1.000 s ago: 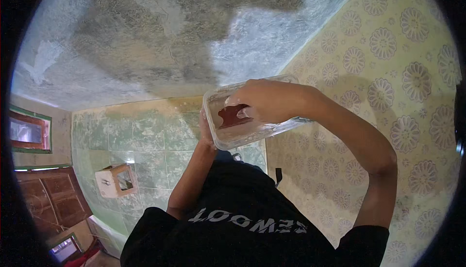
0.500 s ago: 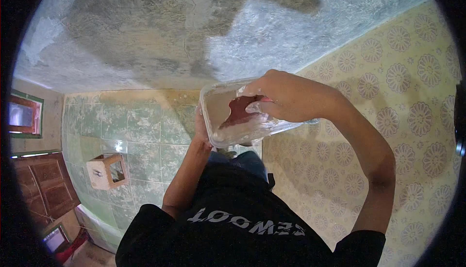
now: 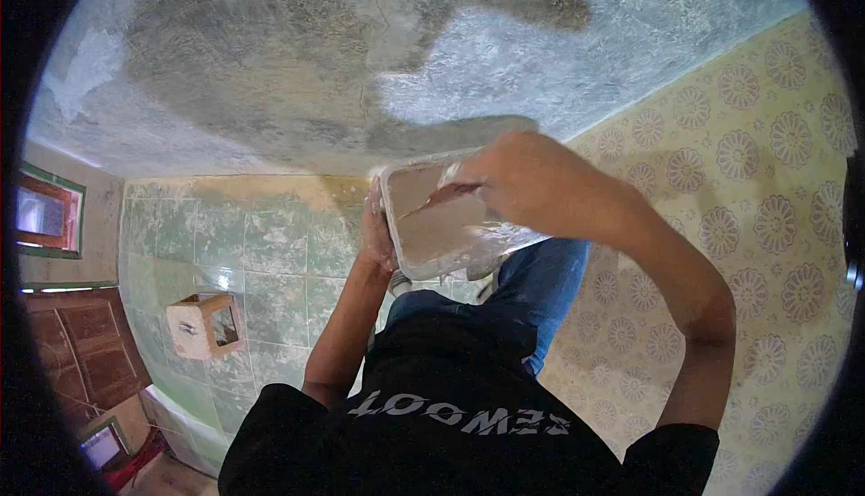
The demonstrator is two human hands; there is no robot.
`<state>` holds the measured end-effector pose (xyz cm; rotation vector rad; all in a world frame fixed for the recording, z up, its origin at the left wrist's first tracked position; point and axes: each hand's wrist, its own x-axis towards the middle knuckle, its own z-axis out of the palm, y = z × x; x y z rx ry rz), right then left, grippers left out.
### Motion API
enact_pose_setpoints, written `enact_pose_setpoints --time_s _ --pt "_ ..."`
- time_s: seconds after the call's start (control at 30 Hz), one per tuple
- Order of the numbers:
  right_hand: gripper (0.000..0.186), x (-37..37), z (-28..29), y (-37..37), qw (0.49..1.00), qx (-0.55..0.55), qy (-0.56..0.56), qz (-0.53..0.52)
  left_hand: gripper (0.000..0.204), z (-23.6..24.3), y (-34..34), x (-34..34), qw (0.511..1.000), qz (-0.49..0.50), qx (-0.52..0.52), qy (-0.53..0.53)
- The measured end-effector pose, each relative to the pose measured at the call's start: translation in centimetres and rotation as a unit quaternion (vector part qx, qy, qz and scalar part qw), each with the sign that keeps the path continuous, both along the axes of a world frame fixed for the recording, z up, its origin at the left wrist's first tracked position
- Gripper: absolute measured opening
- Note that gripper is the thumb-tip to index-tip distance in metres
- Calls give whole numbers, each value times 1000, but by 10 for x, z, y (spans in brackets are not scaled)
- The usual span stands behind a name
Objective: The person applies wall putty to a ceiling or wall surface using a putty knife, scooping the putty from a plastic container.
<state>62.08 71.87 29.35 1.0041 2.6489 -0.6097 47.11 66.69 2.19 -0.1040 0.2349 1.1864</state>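
A clear rectangular plastic tub [image 3: 413,273] with pale, wet paste in it [image 3: 423,233] is held in front of my body. My left hand [image 3: 378,230] grips it by its left side; part of that hand is hidden behind the tub. Over the tub's right part, my right hand [image 3: 532,176] is closed round a dark red, flat scraper [image 3: 448,195]. The scraper's blade points down and left into the tub, seen nearly edge-on. White smears mark the fingers of both hands.
A grey, patchy wall [image 3: 270,72] rises just ahead, with darker and lighter areas. Flowered, yellowish wall covering [image 3: 703,226] lies to the right. On the worn green floor tiles [image 3: 279,235] stands a small wooden stool [image 3: 205,325]. A brown door [image 3: 86,347] is at far left.
The red scraper has turned from showing its broad face to nearly edge-on inside the tub. My right hand has shifted slightly, and my right leg now shows below the tub.
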Motion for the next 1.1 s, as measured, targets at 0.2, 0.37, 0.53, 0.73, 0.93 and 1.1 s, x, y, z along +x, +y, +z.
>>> enact_pose_setpoints --time_s 0.2,0.37,0.53,0.73,0.93,1.1 --pt "24 12 -38 -7 996 29 30 85 68 28 4 7 989 40 94 104" --pt "26 19 -10 6 997 -26 35 70 63 18 18 20 989 66 87 103" --pt "23 39 -6 23 992 -54 76 80 58 27 24 19 978 74 105 164" --pt "27 50 -2 34 988 -95 99 72 56 14 37 24 969 96 114 197" --pt "32 59 -16 51 980 -79 164 77 58 7 36 30 977 74 117 165" --pt "33 51 -6 55 987 -128 93 37 59 8 32 30 984 74 96 134"
